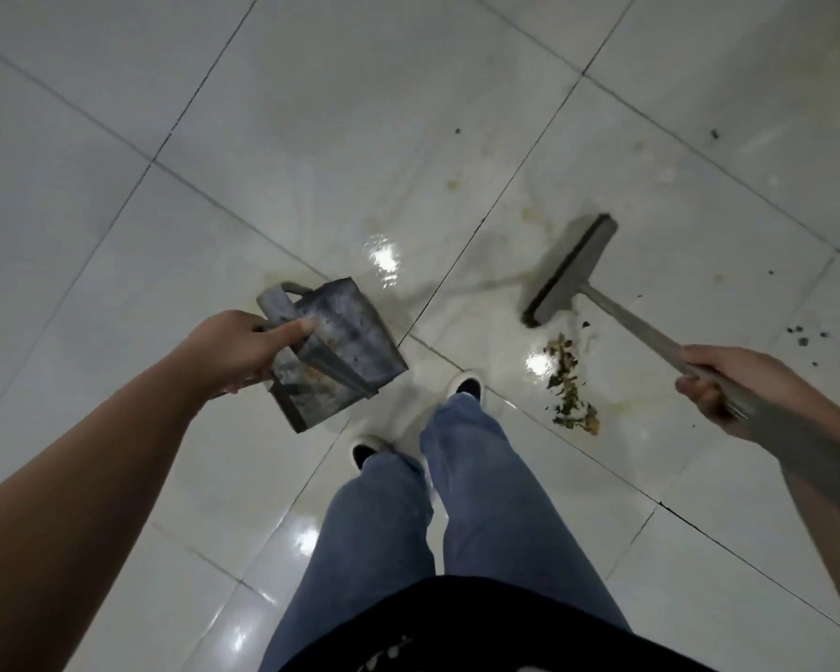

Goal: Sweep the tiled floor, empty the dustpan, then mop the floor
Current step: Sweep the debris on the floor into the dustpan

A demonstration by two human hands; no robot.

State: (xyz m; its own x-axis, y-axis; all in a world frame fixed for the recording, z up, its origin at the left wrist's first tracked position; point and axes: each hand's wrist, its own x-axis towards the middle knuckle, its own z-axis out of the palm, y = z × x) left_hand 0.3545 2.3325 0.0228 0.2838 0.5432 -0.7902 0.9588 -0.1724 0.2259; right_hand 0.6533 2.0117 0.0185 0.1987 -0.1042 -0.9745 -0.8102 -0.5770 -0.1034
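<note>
Metal dustpan [333,346] gripped by left hand [236,349], raised | right hand [728,385] clutches broom handle [651,334], outstretched

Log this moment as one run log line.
phase: sweeping | left hand: holds dustpan | right hand: holds broom | debris pile: on floor

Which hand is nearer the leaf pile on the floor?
Right. The right hand, gripping the broom handle, is just right of the leaf pile; the left hand, holding the dustpan, is across the legs.
</note>
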